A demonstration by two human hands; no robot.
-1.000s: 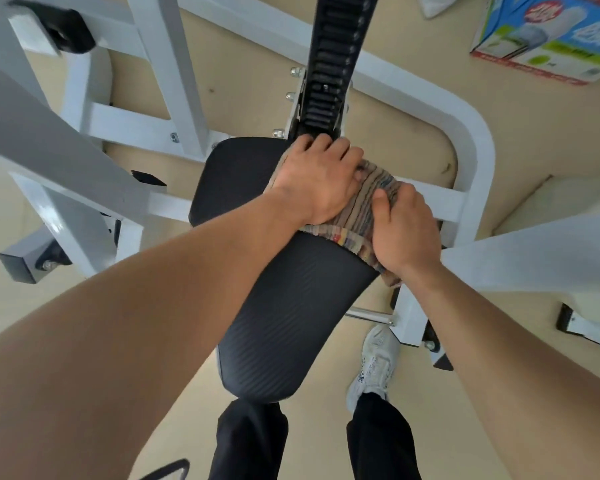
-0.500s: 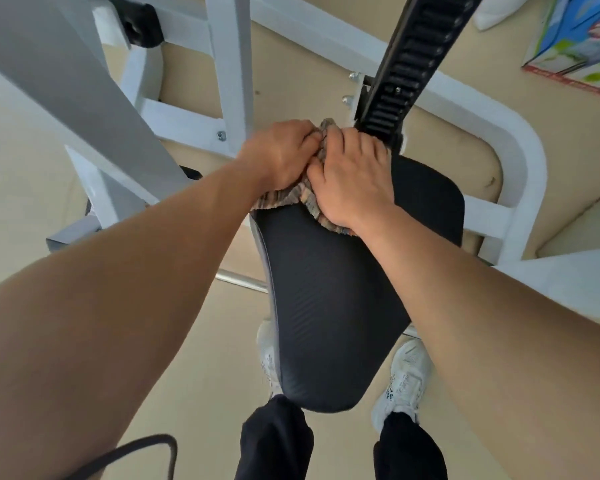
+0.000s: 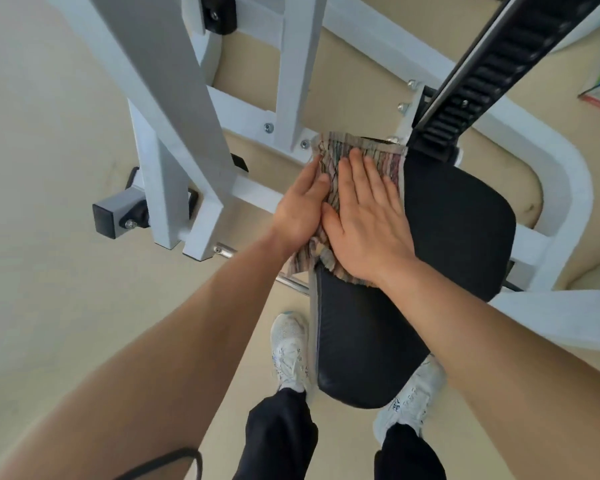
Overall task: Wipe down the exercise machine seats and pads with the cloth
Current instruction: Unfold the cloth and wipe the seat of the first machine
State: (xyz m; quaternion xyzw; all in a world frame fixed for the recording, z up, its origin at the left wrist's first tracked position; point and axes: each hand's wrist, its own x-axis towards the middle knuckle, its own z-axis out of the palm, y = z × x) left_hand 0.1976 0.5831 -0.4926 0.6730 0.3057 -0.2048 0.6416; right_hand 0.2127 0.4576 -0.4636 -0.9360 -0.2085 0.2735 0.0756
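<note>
Two white sneakers (image 3: 290,351) stood on the floor at the near end of the black seat pad (image 3: 430,254). On the pad's far left corner lay the striped cloth (image 3: 357,147), draping over the pad's left edge. The right grip (image 3: 364,216) was released and pressed flat on it, and the left grip (image 3: 300,209), likewise released, laid straight fingers against it at that edge. Beyond the pad's far end rose a black toothed rail (image 3: 499,67), and the white machine frame (image 3: 561,188) curved round the pad's right side.
</note>
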